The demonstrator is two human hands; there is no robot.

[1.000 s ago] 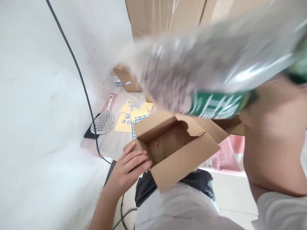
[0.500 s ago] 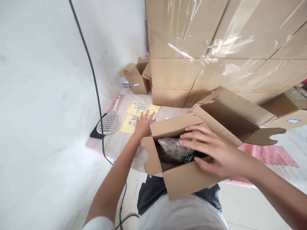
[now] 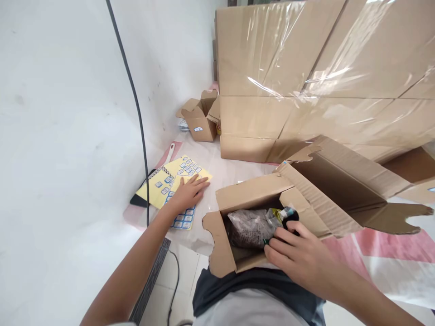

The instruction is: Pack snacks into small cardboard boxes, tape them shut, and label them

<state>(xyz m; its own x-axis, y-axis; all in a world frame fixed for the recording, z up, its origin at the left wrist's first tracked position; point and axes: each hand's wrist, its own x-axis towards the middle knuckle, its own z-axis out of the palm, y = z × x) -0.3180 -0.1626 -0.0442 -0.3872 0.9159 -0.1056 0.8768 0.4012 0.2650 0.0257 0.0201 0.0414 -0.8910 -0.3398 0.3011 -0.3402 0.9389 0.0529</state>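
— What is standing at the back?

— A big stack of boxes (image 3: 306, 81) wrapped in shiny plastic.

— And in front?

— An open box (image 3: 258, 226) is sitting by the person's tummy. A bag (image 3: 251, 226) of dark stuff is lying inside it.

— What are the hands doing?

— The right hand (image 3: 299, 260) is resting on the bag, fingers bent (I cannot tell if it is gripping). The left hand (image 3: 186, 194) is lying flat and open on the yellow sticker sheets (image 3: 170, 181), holding nothing.
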